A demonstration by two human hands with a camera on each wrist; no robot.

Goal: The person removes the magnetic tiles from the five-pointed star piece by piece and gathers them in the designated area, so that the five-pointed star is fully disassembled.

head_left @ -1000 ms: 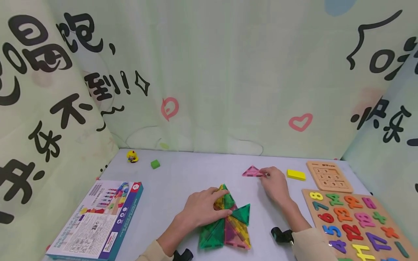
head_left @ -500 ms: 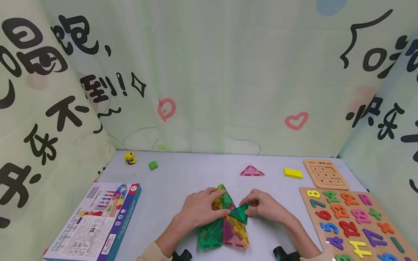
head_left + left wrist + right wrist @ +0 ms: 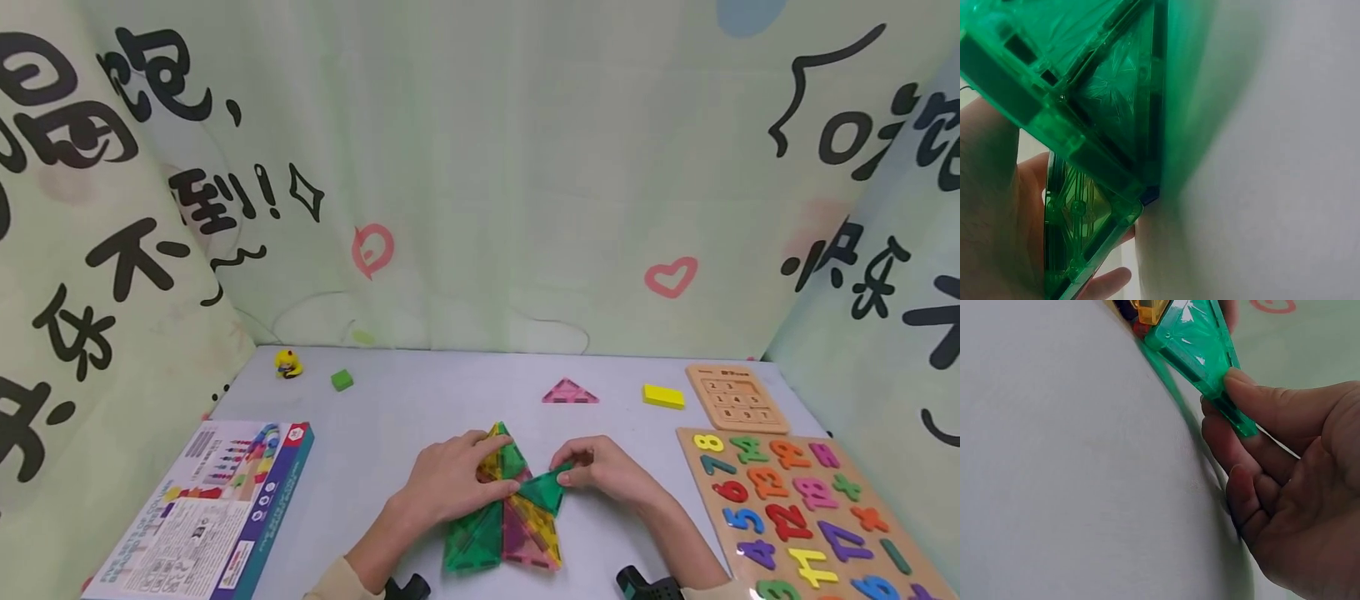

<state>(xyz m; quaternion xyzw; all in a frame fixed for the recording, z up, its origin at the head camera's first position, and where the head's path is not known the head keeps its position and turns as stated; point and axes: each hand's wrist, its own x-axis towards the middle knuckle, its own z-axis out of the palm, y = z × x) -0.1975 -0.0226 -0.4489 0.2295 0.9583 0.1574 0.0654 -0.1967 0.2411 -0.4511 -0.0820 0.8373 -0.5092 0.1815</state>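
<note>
Translucent magnetic tiles are joined into a small structure of green, yellow and pink (image 3: 531, 537) at the table's front middle. My left hand (image 3: 453, 479) spans its upper yellow-and-green part, gripping it between thumb and fingers; some of those fingers show behind the green tiles (image 3: 1116, 81) in the left wrist view. With thumb and index finger, my right hand (image 3: 611, 475) pinches the outer corner of a green triangular magnetic tile (image 3: 1194, 344) on the structure's right side. That tile slants up off the table in the right wrist view. A pink triangular tile (image 3: 570, 392) lies farther back, apart from both hands.
At right are a wooden number board (image 3: 780, 508), a smaller wooden number puzzle (image 3: 738, 400) and a yellow block (image 3: 663, 397). On the left lies a printed box (image 3: 202, 508). A green block (image 3: 342, 381) and a yellow figurine (image 3: 287, 364) stand at the back left.
My right hand has let go of the pink triangle at the back, come forward to the structure and taken hold of the green triangular tile. The left hand has kept its grip.
</note>
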